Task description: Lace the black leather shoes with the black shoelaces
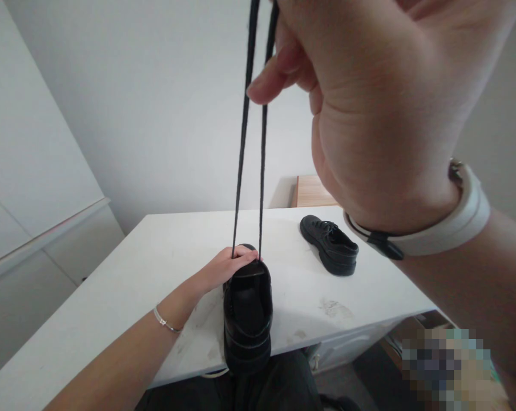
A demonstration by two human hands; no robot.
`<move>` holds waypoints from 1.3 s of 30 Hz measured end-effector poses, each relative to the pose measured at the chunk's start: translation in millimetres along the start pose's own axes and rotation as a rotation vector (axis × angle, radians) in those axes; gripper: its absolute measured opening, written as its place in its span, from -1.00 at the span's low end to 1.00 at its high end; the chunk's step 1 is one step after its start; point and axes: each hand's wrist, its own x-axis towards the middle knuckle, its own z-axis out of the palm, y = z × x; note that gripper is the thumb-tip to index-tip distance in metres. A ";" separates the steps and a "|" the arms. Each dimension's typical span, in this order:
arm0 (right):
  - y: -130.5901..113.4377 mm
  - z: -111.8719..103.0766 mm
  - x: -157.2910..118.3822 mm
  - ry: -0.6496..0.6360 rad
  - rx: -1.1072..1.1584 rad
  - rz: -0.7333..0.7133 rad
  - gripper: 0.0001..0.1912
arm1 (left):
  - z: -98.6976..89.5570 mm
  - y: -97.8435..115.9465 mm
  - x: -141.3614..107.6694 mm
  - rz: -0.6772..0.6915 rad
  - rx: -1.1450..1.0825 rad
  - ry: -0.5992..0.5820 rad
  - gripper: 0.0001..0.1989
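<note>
A black leather shoe (248, 325) stands at the near edge of the white table, heel toward me and partly over the edge. My left hand (228, 265) grips it across the front, fingers lying over the tongue and lacing, which hides the eyelets. From there two strands of black shoelace (262, 171) run up, taut and nearly parallel. High up and close to the camera, my right hand (352, 85) is closed on both strands; their ends are out of frame. The second black shoe (330, 242), with its lace tied, stands farther back to the right.
The white table (172, 245) has dirt smudges (335, 308) near its front edge. Behind it are a pale wall and a wooden piece (313, 191). My dark-clothed legs (258, 388) are under the front edge, and a blurred patch (446, 365) covers the lower right.
</note>
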 end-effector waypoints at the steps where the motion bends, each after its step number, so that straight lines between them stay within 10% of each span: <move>1: -1.3 0.9 -1.1 0.012 -0.016 -0.023 -0.44 | 0.5 -0.7 0.2 0.004 0.010 0.004 -0.51; 7: -5.5 -4.7 0.9 0.087 -0.303 -0.189 -0.78 | -7.8 4.7 -4.0 0.053 0.097 0.093 -0.52; 13: 0.7 -11.1 -1.8 0.007 -0.136 -0.154 -0.74 | -2.1 94.1 -38.4 0.729 0.223 0.799 -0.79; 18: -5.8 -7.5 -8.0 -0.010 -0.172 -0.108 -0.64 | 9.5 168.9 -50.3 0.833 0.386 0.804 -0.83; 23: -14.6 -12.7 -7.9 -0.072 -0.135 -0.004 -0.61 | 8.0 191.4 -45.3 0.831 0.359 0.749 -0.91; 31: 11.9 -58.6 -6.2 0.045 0.183 0.256 -0.73 | -31.1 176.2 -39.3 0.689 -0.159 0.641 -0.83; 39: 82.7 -132.4 -47.4 0.296 0.287 0.468 -0.82 | -128.4 76.2 -42.4 0.324 -0.325 0.896 -0.71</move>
